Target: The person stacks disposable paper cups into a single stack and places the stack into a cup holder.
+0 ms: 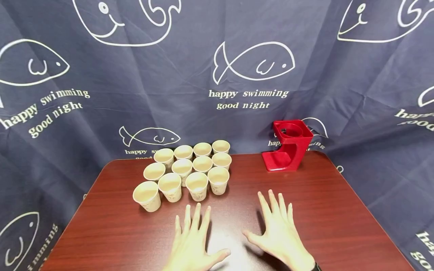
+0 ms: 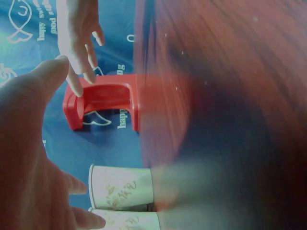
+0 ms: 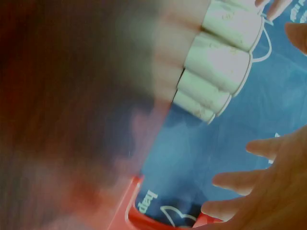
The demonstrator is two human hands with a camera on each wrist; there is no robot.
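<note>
Palm down, my left hand (image 1: 191, 241) hovers over the front of the table with its fingers straight and spread, holding nothing. To its right my right hand (image 1: 279, 233) is spread the same way, also holding nothing. Several cream paper cups (image 1: 197, 185) stand upright in rows just beyond the left hand, their open mouths facing up. Printed marks show on the side of a cup (image 2: 122, 187) in the left wrist view. A red stand (image 1: 288, 145) with a round hole in its top plate is at the back right, beyond the right hand; neither hand touches it.
The reddish-brown wooden table (image 1: 112, 226) has rounded back corners. Behind it and at both sides hangs a dark blue cloth (image 1: 190, 94) with white fish drawings and lettering. A dark band (image 1: 317, 266) circles the right wrist.
</note>
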